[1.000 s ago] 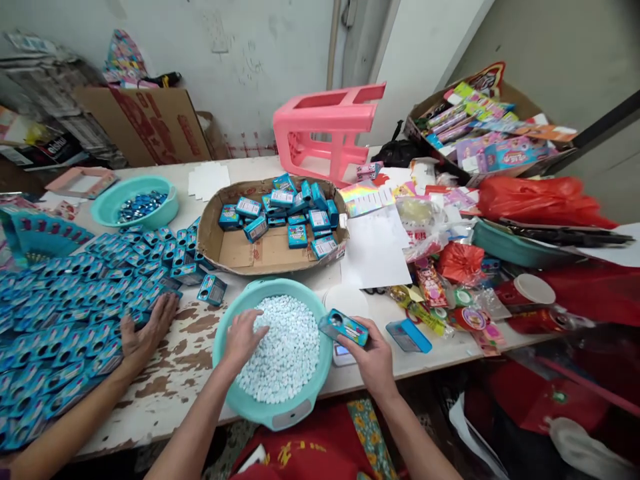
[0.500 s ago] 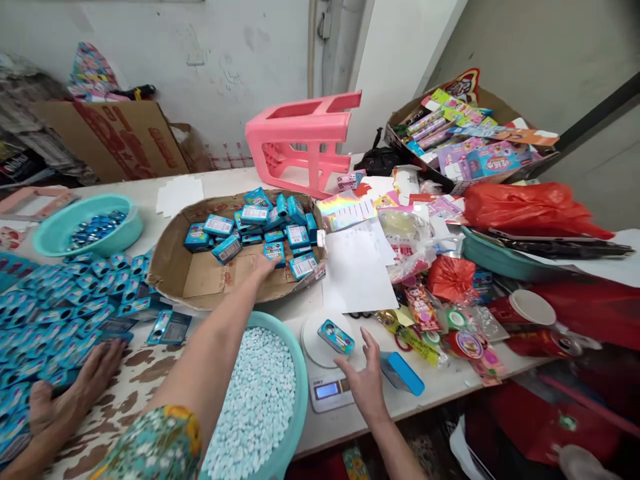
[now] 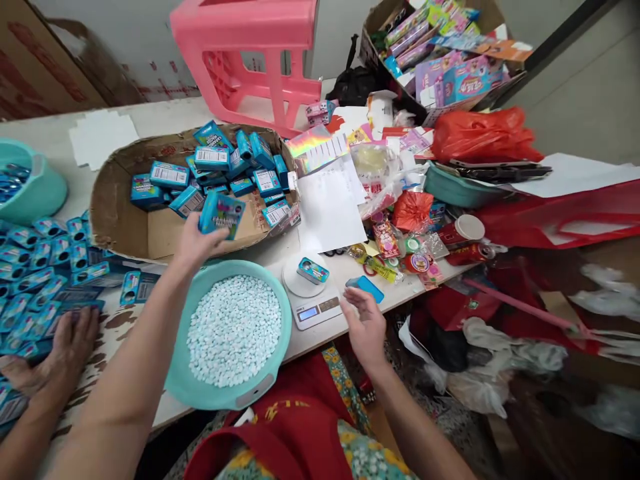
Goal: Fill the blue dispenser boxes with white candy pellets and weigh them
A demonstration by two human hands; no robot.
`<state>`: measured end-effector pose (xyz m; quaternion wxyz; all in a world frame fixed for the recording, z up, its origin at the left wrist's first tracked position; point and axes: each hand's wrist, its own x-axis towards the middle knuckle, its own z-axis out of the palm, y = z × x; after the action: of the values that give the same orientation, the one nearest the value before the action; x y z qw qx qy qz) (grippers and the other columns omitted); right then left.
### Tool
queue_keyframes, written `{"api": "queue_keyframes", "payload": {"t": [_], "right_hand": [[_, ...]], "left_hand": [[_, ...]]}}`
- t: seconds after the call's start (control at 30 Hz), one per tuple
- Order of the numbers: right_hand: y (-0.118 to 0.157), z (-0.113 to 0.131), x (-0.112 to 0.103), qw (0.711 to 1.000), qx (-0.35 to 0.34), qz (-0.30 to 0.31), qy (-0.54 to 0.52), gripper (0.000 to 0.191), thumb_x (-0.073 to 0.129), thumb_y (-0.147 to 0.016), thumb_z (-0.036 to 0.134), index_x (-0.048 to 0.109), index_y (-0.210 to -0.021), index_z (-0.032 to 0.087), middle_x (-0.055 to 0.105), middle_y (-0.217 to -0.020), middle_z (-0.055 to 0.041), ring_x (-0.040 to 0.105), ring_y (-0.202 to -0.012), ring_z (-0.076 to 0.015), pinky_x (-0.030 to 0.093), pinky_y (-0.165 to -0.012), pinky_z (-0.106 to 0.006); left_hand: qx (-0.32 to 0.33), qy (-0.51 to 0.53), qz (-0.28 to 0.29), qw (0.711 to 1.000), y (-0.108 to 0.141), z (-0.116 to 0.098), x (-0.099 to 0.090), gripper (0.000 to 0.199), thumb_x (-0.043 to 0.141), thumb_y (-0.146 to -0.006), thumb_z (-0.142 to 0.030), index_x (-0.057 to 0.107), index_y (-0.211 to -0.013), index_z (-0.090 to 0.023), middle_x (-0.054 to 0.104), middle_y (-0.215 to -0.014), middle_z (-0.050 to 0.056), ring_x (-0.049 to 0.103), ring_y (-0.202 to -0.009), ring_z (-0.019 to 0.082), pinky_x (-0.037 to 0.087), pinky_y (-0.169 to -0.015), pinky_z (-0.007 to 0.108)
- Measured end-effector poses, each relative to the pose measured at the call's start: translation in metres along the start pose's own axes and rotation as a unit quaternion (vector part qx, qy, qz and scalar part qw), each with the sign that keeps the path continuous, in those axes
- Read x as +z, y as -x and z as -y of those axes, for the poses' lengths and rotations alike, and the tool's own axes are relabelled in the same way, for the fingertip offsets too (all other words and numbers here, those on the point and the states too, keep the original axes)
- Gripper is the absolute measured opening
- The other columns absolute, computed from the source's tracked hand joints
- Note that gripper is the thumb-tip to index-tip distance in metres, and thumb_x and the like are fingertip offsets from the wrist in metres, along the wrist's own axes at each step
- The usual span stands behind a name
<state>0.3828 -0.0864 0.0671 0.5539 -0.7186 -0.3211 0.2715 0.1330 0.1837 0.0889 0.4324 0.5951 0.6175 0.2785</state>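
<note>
My left hand (image 3: 197, 243) is closed on a small blue candy box (image 3: 221, 215), raised over the near side of a cardboard tray (image 3: 163, 239) that holds several similar blue boxes. My right hand (image 3: 366, 323) is half curled, thumb apart from the fingers, with nothing seen in it. It is beside a white digital scale (image 3: 320, 312). A small blue tin (image 3: 313, 271) lies on the scale's round plate. Just beyond my right fingers is another blue box (image 3: 367, 288); whether they touch it I cannot tell.
Below the tray stands a turquoise basin (image 3: 285, 320) of pale mint-like pieces. At left, another person's hand (image 3: 70, 343) rests by rows of blue boxes (image 3: 43, 277). A pink stool (image 3: 273, 80) lies behind the tray. Papers (image 3: 333, 213) and assorted packets (image 3: 387, 239) cover the right side.
My left hand has lifted a blue candy box from the tray and drawn back toward me. My right hand has shifted from beside the tin toward the scale's near right side. The view has tilted down.
</note>
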Motion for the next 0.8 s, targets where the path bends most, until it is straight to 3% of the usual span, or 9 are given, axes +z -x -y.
{"api": "queue_keyframes", "payload": {"t": [0.03, 0.1, 0.2, 0.3, 0.37, 0.5, 0.6, 0.7, 0.8], "right_hand": [[0.005, 0.007, 0.015, 0.999, 0.009, 0.021, -0.039, 0.036, 0.067, -0.079, 0.036, 0.056, -0.11, 0.022, 0.061, -0.107, -0.0081, 0.059, -0.099, -0.0212, 0.045, -0.094, -0.044], [0.018, 0.018, 0.046, 0.984, 0.046, 0.105, -0.138, 0.054, 0.071, -0.074, 0.042, 0.05, -0.121, 0.025, 0.058, -0.117, -0.0095, 0.056, -0.107, -0.0231, 0.045, -0.095, -0.043], [0.045, 0.024, 0.085, 0.913, 0.115, 0.267, -0.286, 0.082, 0.077, -0.061, 0.054, 0.042, -0.131, 0.027, 0.049, -0.133, -0.0101, 0.047, -0.122, -0.0271, 0.04, -0.1, -0.044], [0.069, 0.023, 0.103, 0.837, 0.185, 0.364, -0.365, 0.09, 0.082, -0.056, 0.05, 0.041, -0.133, 0.027, 0.054, -0.128, -0.0082, 0.049, -0.12, -0.0275, 0.033, -0.105, -0.045], [0.079, 0.021, 0.103, 0.824, 0.213, 0.366, -0.375, 0.087, 0.084, -0.055, 0.041, 0.042, -0.131, 0.027, 0.06, -0.118, -0.0061, 0.056, -0.111, -0.0266, 0.036, -0.103, -0.045], [0.084, 0.017, 0.082, 0.867, 0.203, 0.303, -0.341, 0.083, 0.084, -0.052, 0.03, 0.044, -0.126, 0.028, 0.062, -0.109, -0.0035, 0.059, -0.101, -0.0253, 0.043, -0.094, -0.04], [0.079, 0.013, 0.058, 0.911, 0.17, 0.236, -0.293, 0.08, 0.08, -0.057, 0.031, 0.042, -0.127, 0.027, 0.061, -0.111, -0.0043, 0.059, -0.101, -0.0255, 0.046, -0.091, -0.04], [0.073, 0.006, 0.035, 0.952, 0.128, 0.18, -0.212, 0.079, 0.077, -0.06, 0.034, 0.038, -0.128, 0.026, 0.06, -0.114, -0.0057, 0.06, -0.1, -0.0258, 0.048, -0.088, -0.04], [0.074, -0.008, 0.018, 0.982, 0.094, 0.122, -0.112, 0.08, 0.076, -0.062, 0.036, 0.035, -0.13, 0.024, 0.058, -0.115, -0.008, 0.06, -0.1, -0.0255, 0.05, -0.087, -0.041]], "left_hand": [[-0.006, 0.03, 0.017, 0.999, 0.029, 0.003, -0.009, 0.061, 0.076, -0.063, -0.038, 0.053, -0.113, -0.011, 0.064, -0.09, 0.005, 0.057, -0.074, 0.018, 0.046, -0.069, 0.031], [-0.041, 0.131, 0.145, 0.98, 0.09, 0.015, -0.015, 0.058, 0.08, -0.058, -0.036, 0.059, -0.108, -0.015, 0.066, -0.09, 0.005, 0.06, -0.075, 0.02, 0.047, -0.067, 0.03], [-0.157, 0.31, 0.326, 0.879, 0.168, 0.044, -0.003, 0.054, 0.077, -0.061, -0.042, 0.063, -0.105, -0.016, 0.067, -0.091, 0.009, 0.062, -0.081, 0.025, 0.048, -0.073, 0.035], [-0.226, 0.391, 0.346, 0.823, 0.209, 0.076, 0.011, 0.049, 0.069, -0.067, -0.052, 0.065, -0.098, -0.015, 0.068, -0.086, 0.011, 0.062, -0.081, 0.025, 0.048, -0.075, 0.036], [-0.22, 0.352, 0.332, 0.847, 0.216, 0.092, 0.014, 0.047, 0.062, -0.073, -0.055, 0.065, -0.096, -0.015, 0.067, -0.088, 0.011, 0.06, -0.083, 0.025, 0.047, -0.077, 0.036], [-0.063, 0.014, 0.215, 0.975, 0.204, 0.117, 0.019, 0.041, 0.053, -0.08, -0.052, 0.062, -0.101, -0.017, 0.062, -0.104, 0.013, 0.052, -0.104, 0.031, 0.041, -0.089, 0.043], [0.071, -0.161, 0.134, 0.975, 0.2, 0.134, 0.036, 0.028, 0.063, -0.075, -0.044, 0.062, -0.089, -0.021, 0.059, -0.097, 0.013, 0.049, -0.108, 0.036, 0.036, -0.093, 0.048], [0.085, -0.089, 0.134, 0.983, 0.199, 0.147, 0.053, 0.021, 0.072, -0.067, -0.039, 0.059, -0.071, -0.023, 0.054, -0.074, 0.007, 0.057, -0.085, 0.032, 0.043, -0.077, 0.04], [-0.025, 0.089, 0.1, 0.991, 0.193, 0.149, 0.053, 0.023, 0.078, -0.059, -0.027, 0.056, -0.064, -0.023, 0.047, -0.058, 0.001, 0.053, -0.062, 0.022, 0.04, -0.057, 0.027]]}}
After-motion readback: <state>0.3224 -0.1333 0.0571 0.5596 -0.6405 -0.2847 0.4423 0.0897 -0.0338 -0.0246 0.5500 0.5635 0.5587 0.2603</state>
